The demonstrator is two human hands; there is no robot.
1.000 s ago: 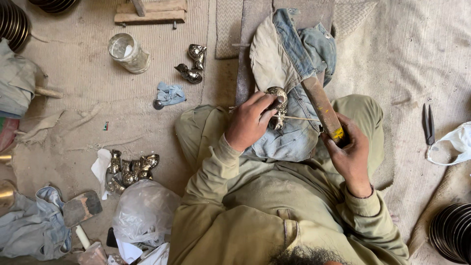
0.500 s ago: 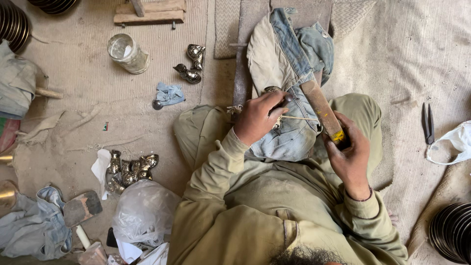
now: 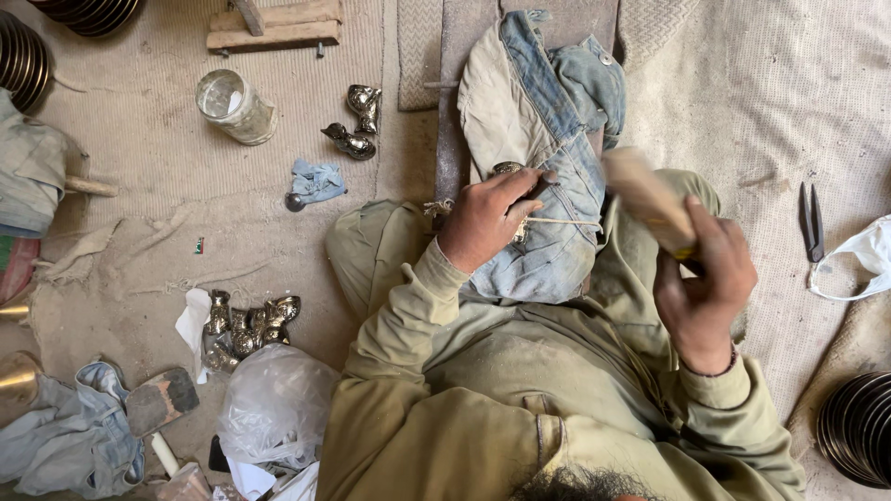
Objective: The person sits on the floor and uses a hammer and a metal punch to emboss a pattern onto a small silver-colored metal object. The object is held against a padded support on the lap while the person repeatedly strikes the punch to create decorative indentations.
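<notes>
The left hand (image 3: pixel 487 218) presses down with its grip clenched on a small metal piece (image 3: pixel 507 169), which lies on the denim cloth (image 3: pixel 548 186) draped over the person's lap, near the middle of the floor (image 3: pixel 761 111). The right hand (image 3: pixel 703 283) has its grip closed around a wooden stick (image 3: pixel 647 199), blurred and raised just right of the cloth. Toward the floor's far left corner, a clear glass jar (image 3: pixel 235 107) lies tilted; its contents cannot be told. At the near left edge a clear plastic bag (image 3: pixel 274 406) sits beside a cluster of shiny metal castings (image 3: pixel 246 327).
</notes>
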